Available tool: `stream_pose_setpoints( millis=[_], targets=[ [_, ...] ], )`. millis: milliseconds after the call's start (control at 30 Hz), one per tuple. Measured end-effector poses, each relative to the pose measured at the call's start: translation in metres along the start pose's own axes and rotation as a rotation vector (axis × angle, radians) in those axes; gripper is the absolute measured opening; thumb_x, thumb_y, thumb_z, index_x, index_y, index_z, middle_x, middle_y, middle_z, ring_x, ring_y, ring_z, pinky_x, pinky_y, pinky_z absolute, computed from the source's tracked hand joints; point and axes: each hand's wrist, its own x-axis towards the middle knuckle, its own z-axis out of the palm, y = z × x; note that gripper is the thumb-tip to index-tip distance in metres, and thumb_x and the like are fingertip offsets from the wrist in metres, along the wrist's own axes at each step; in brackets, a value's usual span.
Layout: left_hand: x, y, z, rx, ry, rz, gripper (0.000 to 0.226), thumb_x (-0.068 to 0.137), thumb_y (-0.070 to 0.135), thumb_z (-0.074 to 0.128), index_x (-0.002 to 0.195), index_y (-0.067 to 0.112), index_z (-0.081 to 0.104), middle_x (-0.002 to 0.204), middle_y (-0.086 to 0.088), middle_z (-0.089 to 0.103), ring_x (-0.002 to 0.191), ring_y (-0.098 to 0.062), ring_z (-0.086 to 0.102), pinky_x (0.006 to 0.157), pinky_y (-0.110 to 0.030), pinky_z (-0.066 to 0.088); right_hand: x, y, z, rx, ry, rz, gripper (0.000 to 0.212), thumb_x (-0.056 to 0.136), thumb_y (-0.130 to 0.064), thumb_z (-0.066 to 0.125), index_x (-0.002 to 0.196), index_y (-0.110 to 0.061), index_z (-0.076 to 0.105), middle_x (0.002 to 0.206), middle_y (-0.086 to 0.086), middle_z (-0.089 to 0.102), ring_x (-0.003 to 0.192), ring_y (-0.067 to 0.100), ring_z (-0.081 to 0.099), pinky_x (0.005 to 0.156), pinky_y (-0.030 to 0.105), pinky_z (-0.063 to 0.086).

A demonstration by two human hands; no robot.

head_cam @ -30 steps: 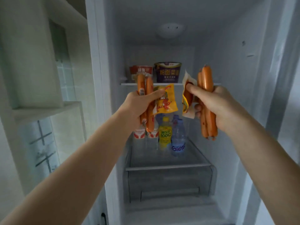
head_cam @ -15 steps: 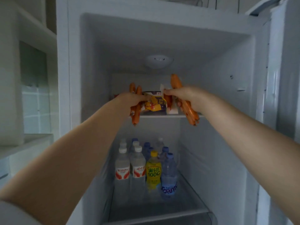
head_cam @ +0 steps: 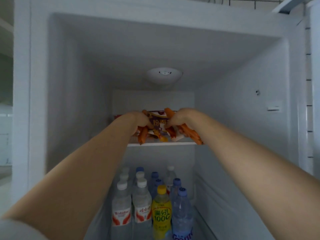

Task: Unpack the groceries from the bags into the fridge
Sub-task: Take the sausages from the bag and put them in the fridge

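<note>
Both my arms reach into the open fridge (head_cam: 233,104) at its top glass shelf (head_cam: 162,143). My left hand (head_cam: 138,121) is closed around orange sausages (head_cam: 142,136) and a yellow snack packet (head_cam: 161,136), whose ends rest over the shelf's front edge. My right hand (head_cam: 181,118) grips more sausages (head_cam: 192,135) and a white-edged packet (head_cam: 174,135) at the shelf's right front. Behind my hands stands a purple instant-noodle cup (head_cam: 159,121); a red cup beside it is mostly hidden by my left hand.
On the shelf below stand several water bottles (head_cam: 141,203), a yellow-capped drink bottle (head_cam: 161,210) and blue-capped bottles (head_cam: 181,208). A round lamp (head_cam: 164,76) sits on the fridge ceiling. The fridge door edge (head_cam: 310,94) is at the right.
My hands have gone up and deeper into the fridge, from in front of the top shelf to resting the sausages and packets on it. The camera tilted upward and moved closer.
</note>
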Motion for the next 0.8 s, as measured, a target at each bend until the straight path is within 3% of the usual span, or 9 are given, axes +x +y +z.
stream_pose_setpoints(
  millis=[100,167,233,333,400,467,567,700,800],
  targets=[
    [-0.003,0.002,-0.005,0.078,0.010,-0.016,0.014,0.097,0.014,0.054,0.088,0.008,0.048,0.062,-0.011,0.065,0.048,-0.014,0.060,0.039,-0.020,0.035,0.010,-0.002,0.003,0.123,-0.024,-0.070,0.020,0.096,-0.022,0.053,0.085,-0.024,0.037,0.069,0.003,0.041,0.058,0.018,0.045,0.055,0.028,0.044],
    [-0.003,0.001,-0.008,0.146,0.044,-0.004,0.015,0.097,0.014,0.055,0.088,0.009,0.043,0.055,-0.011,0.060,0.036,-0.011,0.056,0.036,-0.017,0.035,0.007,-0.006,0.001,0.154,-0.035,-0.044,0.012,0.098,-0.028,0.050,0.098,-0.030,0.039,0.072,0.003,0.040,0.062,0.019,0.045,0.069,0.033,0.046],
    [-0.001,0.002,-0.011,0.187,0.053,0.006,0.013,0.096,0.015,0.057,0.090,0.007,0.047,0.052,-0.010,0.062,0.034,-0.010,0.057,0.043,-0.019,0.043,0.007,-0.006,-0.003,0.181,-0.054,-0.020,0.028,0.099,-0.030,0.048,0.125,-0.031,0.037,0.075,0.007,0.043,0.066,0.021,0.048,0.080,0.039,0.045],
    [0.005,0.004,-0.020,0.184,0.060,0.040,0.020,0.093,0.014,0.060,0.111,0.010,0.054,0.111,-0.015,0.068,0.090,-0.022,0.068,0.082,-0.036,0.054,0.005,-0.003,-0.011,0.271,-0.041,0.023,0.021,0.098,-0.029,0.050,0.110,-0.013,0.045,0.074,0.011,0.051,0.063,0.022,0.050,0.068,0.034,0.049],
    [0.008,0.007,-0.027,0.056,0.069,0.064,0.032,0.092,0.012,0.061,0.124,0.010,0.054,0.128,-0.003,0.062,0.108,-0.021,0.063,0.092,-0.037,0.051,0.007,0.003,-0.019,0.345,-0.018,0.059,0.026,0.098,-0.030,0.048,0.093,-0.005,0.048,0.071,0.010,0.052,0.055,0.021,0.051,0.048,0.026,0.047],
    [0.012,0.013,-0.032,-0.096,0.070,0.067,0.035,0.092,0.014,0.061,0.126,0.010,0.051,0.112,-0.004,0.067,0.089,-0.020,0.070,0.074,-0.031,0.056,0.010,0.010,-0.029,0.433,0.004,0.067,0.023,0.099,-0.031,0.046,0.093,-0.009,0.047,0.072,0.011,0.056,0.049,0.020,0.053,0.039,0.020,0.045],
    [0.008,0.030,-0.027,-0.320,-0.057,0.025,0.018,0.097,0.012,0.054,0.114,0.009,0.047,0.093,-0.010,0.066,0.050,-0.015,0.066,0.043,-0.021,0.051,0.018,0.026,-0.040,0.572,0.040,0.101,0.035,0.097,-0.038,0.049,0.116,-0.009,0.044,0.079,0.012,0.061,0.048,0.019,0.050,0.043,0.023,0.045],
    [0.008,0.054,0.004,-0.348,-0.203,0.036,0.013,0.098,0.009,0.048,0.090,-0.001,0.049,0.068,-0.012,0.051,0.052,-0.018,0.058,0.050,-0.029,0.054,0.031,0.049,-0.045,0.722,0.098,0.158,0.054,0.097,-0.041,0.048,0.137,-0.008,0.034,0.080,0.011,0.055,0.056,0.019,0.048,0.041,0.023,0.043],
    [0.012,0.067,0.034,-0.389,-0.261,0.039,0.019,0.097,0.003,0.042,0.078,0.002,0.045,0.059,-0.013,0.042,0.060,-0.024,0.052,0.058,-0.036,0.051,0.045,0.067,-0.045,0.711,0.138,0.194,0.053,0.098,-0.041,0.045,0.133,-0.002,0.039,0.086,0.015,0.060,0.076,0.027,0.059,0.054,0.034,0.044]
  ],
)
